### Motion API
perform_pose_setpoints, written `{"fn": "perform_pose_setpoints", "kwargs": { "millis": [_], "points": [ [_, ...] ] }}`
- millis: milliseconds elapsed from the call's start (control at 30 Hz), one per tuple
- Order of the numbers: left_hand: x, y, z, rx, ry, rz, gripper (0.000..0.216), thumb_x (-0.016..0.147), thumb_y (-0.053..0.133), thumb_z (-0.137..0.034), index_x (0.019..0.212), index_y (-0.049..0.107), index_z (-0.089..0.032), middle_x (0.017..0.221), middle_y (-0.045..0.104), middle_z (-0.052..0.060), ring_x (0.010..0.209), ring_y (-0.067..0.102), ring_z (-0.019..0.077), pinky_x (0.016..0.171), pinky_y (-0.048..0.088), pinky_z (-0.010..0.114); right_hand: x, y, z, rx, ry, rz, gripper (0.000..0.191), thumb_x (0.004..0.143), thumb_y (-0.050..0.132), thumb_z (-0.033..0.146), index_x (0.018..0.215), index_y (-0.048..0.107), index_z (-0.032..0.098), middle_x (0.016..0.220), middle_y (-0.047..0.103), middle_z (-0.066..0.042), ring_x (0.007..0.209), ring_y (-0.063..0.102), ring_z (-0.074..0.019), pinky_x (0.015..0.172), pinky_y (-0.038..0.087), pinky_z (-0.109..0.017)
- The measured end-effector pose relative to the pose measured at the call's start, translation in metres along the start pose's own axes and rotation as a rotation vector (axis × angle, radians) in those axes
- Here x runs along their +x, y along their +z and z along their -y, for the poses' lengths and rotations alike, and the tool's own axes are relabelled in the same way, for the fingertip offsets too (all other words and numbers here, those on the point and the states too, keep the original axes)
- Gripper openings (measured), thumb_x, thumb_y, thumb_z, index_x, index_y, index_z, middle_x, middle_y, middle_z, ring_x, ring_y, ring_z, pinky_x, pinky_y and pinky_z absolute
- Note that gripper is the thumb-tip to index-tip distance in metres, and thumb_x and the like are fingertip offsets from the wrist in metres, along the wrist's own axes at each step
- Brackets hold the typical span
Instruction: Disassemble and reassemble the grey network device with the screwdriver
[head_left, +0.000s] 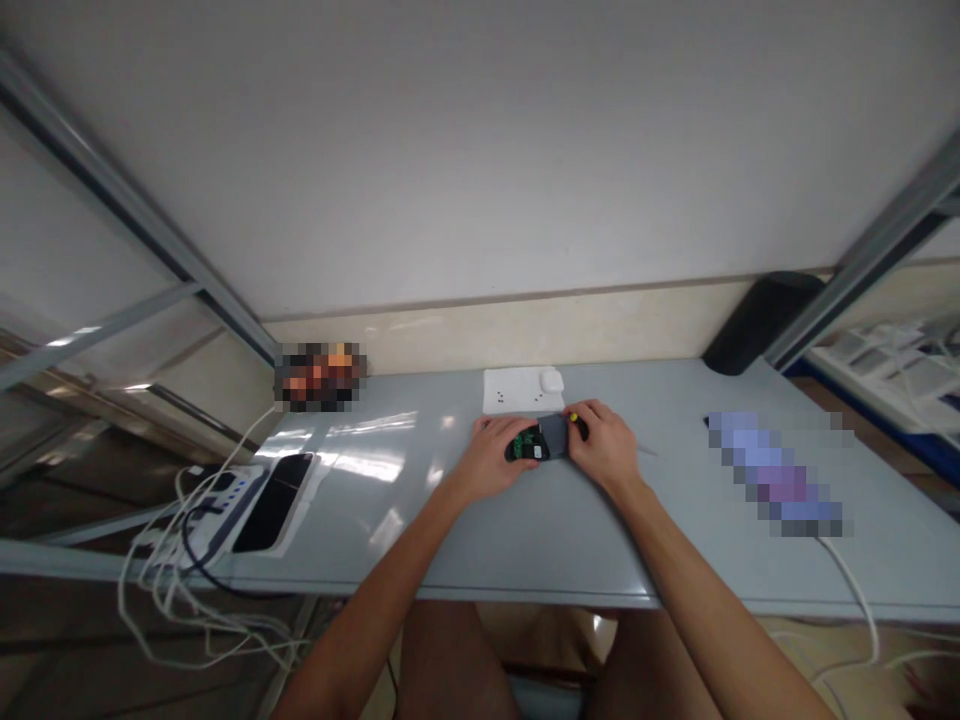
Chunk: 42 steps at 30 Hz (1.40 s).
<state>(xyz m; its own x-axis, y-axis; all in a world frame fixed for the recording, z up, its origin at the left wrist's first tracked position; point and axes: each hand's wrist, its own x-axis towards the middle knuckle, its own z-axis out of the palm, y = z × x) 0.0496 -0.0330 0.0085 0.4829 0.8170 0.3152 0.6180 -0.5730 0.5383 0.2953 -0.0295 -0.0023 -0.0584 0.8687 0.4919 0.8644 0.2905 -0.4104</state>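
Note:
A small dark grey electronic device (pixel 555 437) with its casing opened lies low over the table, between my two hands. A green circuit board (pixel 523 444) shows in its left half. My left hand (pixel 499 458) is closed round that left end, with fingers along the far edge and the thumb at the near edge. At the other end, my right hand (pixel 604 440) grips the grey part. A screwdriver (pixel 575 419) with a yellow-and-black handle is tucked in the right hand, its thin shaft sticking out to the right. The right fingertips are partly hidden.
Behind the hands lies a white sheet (pixel 517 380) with several tiny dark screws and a white rounded case (pixel 552 381). A phone (pixel 274 502) and a power strip (pixel 225 515) with tangled cables are left. A black cylinder (pixel 761 320) and blurred-out screen (pixel 776 470) stand right.

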Motion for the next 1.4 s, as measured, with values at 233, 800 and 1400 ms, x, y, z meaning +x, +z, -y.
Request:
{"fn": "perform_pose_setpoints", "kwargs": {
  "millis": [233, 800, 1400],
  "points": [
    [-0.031, -0.003, -0.020, 0.152, 0.192, -0.005, 0.055, 0.098, 0.081, -0.047, 0.146, 0.065, -0.027, 0.143, 0.070, 0.012, 0.133, 0.065, 0.0314, 0.118, 0.045, 0.053, -0.001, 0.005, -0.007, 0.004, 0.015, -0.035, 0.025, 0.096, 0.059, 0.014, 0.110, 0.079, 0.022, 0.112, 0.077, -0.009, 0.097, 0.068, -0.0255, 0.086, 0.047, -0.038],
    [-0.073, -0.001, -0.031, 0.160, 0.082, 0.116, 0.044, 0.114, 0.054, -0.045, 0.153, 0.059, -0.027, 0.161, 0.061, 0.011, 0.151, 0.055, 0.0304, 0.128, 0.045, 0.057, -0.026, -0.001, 0.003, -0.096, -0.099, -0.065, 0.022, 0.105, 0.057, 0.021, 0.121, 0.073, 0.021, 0.113, 0.074, -0.011, 0.101, 0.063, -0.0283, 0.088, 0.044, -0.041],
    [-0.079, 0.004, -0.028, 0.262, -0.081, 0.106, 0.044, 0.111, 0.054, -0.033, 0.154, 0.058, -0.024, 0.175, 0.046, 0.009, 0.166, 0.039, 0.0268, 0.139, 0.029, 0.059, -0.059, -0.016, 0.005, -0.153, -0.128, -0.028, 0.025, 0.112, 0.058, 0.037, 0.121, 0.076, 0.023, 0.132, 0.076, -0.011, 0.107, 0.066, -0.0289, 0.090, 0.049, -0.043]
  ]
}}
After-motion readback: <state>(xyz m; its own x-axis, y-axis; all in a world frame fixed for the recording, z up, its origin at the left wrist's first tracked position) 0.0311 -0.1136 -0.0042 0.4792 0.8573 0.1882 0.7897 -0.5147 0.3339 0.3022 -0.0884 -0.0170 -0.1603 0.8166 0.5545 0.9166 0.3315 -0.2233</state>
